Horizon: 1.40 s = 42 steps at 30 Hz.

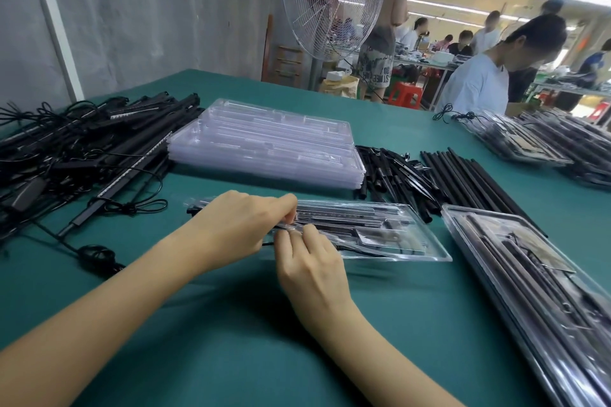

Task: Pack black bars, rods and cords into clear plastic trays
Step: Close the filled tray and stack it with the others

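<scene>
A clear plastic tray (pixel 413 243) lies on the green table in front of me, holding black bars and small parts. My left hand (pixel 238 225) curls over the tray's left end, fingertips pinching at its near edge. My right hand (pixel 310 264) meets it there, thumb and fingers pinching a thin black cord (pixel 360 252) that runs along the tray's front. A heap of black bars with cords (pixel 86 149) lies at the left. Loose black rods (pixel 469 175) lie beyond the tray at the right.
A stack of empty clear trays (pixel 274 142) sits mid-table. Filled trays (pixel 542 287) are stacked at the right and more filled trays (pixel 529 139) at the far right. A standing fan (pixel 330 0) is behind the table. A person in white (pixel 476 82) works across it.
</scene>
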Tool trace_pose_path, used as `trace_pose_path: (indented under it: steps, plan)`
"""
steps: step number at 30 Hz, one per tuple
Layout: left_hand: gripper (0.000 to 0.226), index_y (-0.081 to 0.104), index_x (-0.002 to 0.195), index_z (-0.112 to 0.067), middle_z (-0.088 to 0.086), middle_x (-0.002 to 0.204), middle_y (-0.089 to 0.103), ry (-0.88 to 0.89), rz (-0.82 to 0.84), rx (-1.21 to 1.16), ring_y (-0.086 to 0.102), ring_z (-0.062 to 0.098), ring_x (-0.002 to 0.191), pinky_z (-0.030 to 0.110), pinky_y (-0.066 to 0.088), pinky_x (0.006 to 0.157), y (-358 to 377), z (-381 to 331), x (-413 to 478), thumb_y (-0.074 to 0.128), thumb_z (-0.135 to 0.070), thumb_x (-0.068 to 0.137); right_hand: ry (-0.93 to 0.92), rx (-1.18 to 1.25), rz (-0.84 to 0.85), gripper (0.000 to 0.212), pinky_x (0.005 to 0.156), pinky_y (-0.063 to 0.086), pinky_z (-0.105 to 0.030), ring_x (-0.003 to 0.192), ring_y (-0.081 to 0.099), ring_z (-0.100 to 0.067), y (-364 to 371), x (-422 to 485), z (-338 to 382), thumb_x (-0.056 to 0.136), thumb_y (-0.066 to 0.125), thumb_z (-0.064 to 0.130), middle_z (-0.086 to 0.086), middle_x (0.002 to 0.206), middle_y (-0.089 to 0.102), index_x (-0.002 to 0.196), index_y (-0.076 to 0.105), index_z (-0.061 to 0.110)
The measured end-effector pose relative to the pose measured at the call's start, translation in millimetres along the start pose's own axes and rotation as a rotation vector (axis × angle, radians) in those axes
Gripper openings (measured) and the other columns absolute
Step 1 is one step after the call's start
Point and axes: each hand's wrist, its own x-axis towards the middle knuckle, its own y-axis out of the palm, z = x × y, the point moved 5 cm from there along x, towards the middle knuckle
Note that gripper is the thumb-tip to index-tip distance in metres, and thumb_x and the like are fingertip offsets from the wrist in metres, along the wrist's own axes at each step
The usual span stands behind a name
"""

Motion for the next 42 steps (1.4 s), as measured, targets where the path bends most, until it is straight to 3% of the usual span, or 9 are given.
trace_pose_path:
  steps: [4,8,11,14,17,19,24,37,42]
  plan:
    - [0.041,0.061,0.080,-0.012,-0.007,0.063,0.066,0.012,0.002,-0.011,0.054,0.021,0.040,0.018,0.033,0.037,1.0,0.1,-1.7,0.071,0.012,0.049,-0.007,-0.056,0.058,0.039,0.047,0.036,-0.027,0.052,0.049,-0.018,1.4,-2.3,4.9,0.086,0.037,-0.003,-0.001,0.055,0.052,0.078,0.071,0.012]
    - [0.043,0.061,0.080,-0.012,-0.008,0.063,0.066,0.005,0.010,-0.015,0.052,0.022,0.039,0.017,0.026,0.040,-0.1,1.8,-0.5,0.069,0.013,0.046,-0.009,-0.064,0.086,0.033,0.047,0.036,-0.028,0.053,0.050,-0.019,-0.5,-0.6,8.2,0.079,0.041,-0.004,-0.004,0.054,0.052,0.061,0.063,0.014]
    - [0.038,0.061,0.088,-0.010,-0.004,0.074,0.070,-0.035,0.035,-0.054,0.060,0.025,0.050,0.025,0.036,0.043,3.6,5.8,-0.7,0.061,0.013,0.058,0.024,-0.048,0.070,0.029,0.051,0.037,-0.029,0.055,0.051,-0.021,-3.2,1.6,6.8,0.075,0.043,-0.004,-0.005,0.054,0.052,0.058,0.061,0.013]
    - [0.036,0.059,0.096,-0.011,-0.002,0.083,0.071,-0.066,0.031,-0.075,0.062,0.029,0.061,0.032,0.041,0.049,6.5,10.5,-0.4,0.054,0.011,0.068,0.038,-0.061,0.077,0.036,0.057,0.041,-0.030,0.057,0.052,-0.022,-3.4,-0.5,7.5,0.077,0.037,-0.007,-0.006,0.055,0.053,0.060,0.062,0.012]
    - [0.036,0.060,0.093,-0.010,-0.001,0.074,0.069,-0.046,0.019,-0.089,0.057,0.027,0.051,0.030,0.037,0.045,5.0,9.5,0.2,0.055,0.014,0.066,0.049,-0.081,0.127,0.046,0.065,0.048,-0.031,0.060,0.054,-0.022,-1.8,-5.3,9.2,0.085,0.027,-0.006,-0.007,0.062,0.059,0.069,0.068,0.009]
    - [0.035,0.061,0.093,-0.010,-0.001,0.075,0.070,-0.034,0.036,-0.086,0.058,0.027,0.051,0.029,0.038,0.045,6.2,7.4,-0.4,0.055,0.014,0.067,0.054,-0.080,0.167,0.043,0.068,0.052,-0.030,0.061,0.057,-0.023,-0.3,-8.0,10.8,0.084,0.031,-0.005,-0.008,0.066,0.063,0.073,0.070,0.008]
    - [0.036,0.056,0.107,-0.014,-0.004,0.096,0.070,-0.073,0.097,-0.092,0.064,0.028,0.073,0.035,0.045,0.057,11.0,9.2,-2.1,0.048,0.007,0.078,0.077,-0.063,0.225,0.033,0.071,0.056,-0.034,0.067,0.064,-0.025,0.9,-9.1,15.4,0.079,0.041,-0.002,-0.012,0.075,0.069,0.075,0.072,0.006]
    - [0.041,0.061,0.086,-0.007,0.000,0.067,0.068,0.010,0.012,-0.076,0.051,0.023,0.038,0.027,0.035,0.036,0.3,4.3,0.7,0.061,0.020,0.056,0.110,-0.009,0.323,0.036,0.077,0.057,-0.037,0.081,0.069,-0.028,1.9,-8.5,17.5,0.075,0.039,0.001,-0.015,0.085,0.072,0.081,0.075,0.003]
    - [0.039,0.061,0.089,-0.007,0.001,0.069,0.069,-0.006,0.023,-0.070,0.053,0.025,0.041,0.029,0.037,0.037,0.8,5.2,1.6,0.060,0.019,0.059,0.107,0.004,0.323,0.033,0.077,0.056,-0.036,0.079,0.069,-0.028,1.9,-7.9,17.9,0.075,0.042,0.002,-0.016,0.083,0.072,0.077,0.074,0.004]
